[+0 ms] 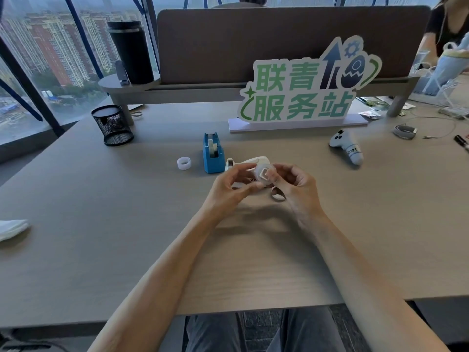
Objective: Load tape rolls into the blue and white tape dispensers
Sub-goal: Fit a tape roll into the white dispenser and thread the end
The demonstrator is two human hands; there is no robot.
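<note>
While both hands are meeting above the middle of the grey wood-grain surface [101, 237], a small translucent white tape roll [264, 174] is being pinched between them. Left hand [233, 185]: thumb and fingertips are closing on the roll's near and left side. Right hand [295, 185]: fingers are curling in, gripping the roll's right side; a pale square-looking piece is showing at the roll's centre, detail too blurred to name.

Count, dispensers: two. One blue plastic tape dispenser [212, 153] is standing upright on the surface, narrow end toward the camera, already carrying a pale roll in its cradle. One white plastic tape dispenser [247, 162] is lying just right of the blue one, directly behind the hands and partly hidden by them; dark lettering is showing on its side, unreadable.

Count, loose rolls: two in plain sight. The held one, plus a second translucent white tape roll [183, 163] sitting flat on the surface just left of the blue dispenser, apart from it. One brownish empty cardboard ring [278, 194] is lying on the surface under the right hand's fingers.

Other items, one each: black wire-mesh pen cup [113, 125] at far left; green-and-white standing sign [304, 85] behind the dispensers; pale blue handheld controller [347, 148] well to the right.
</note>
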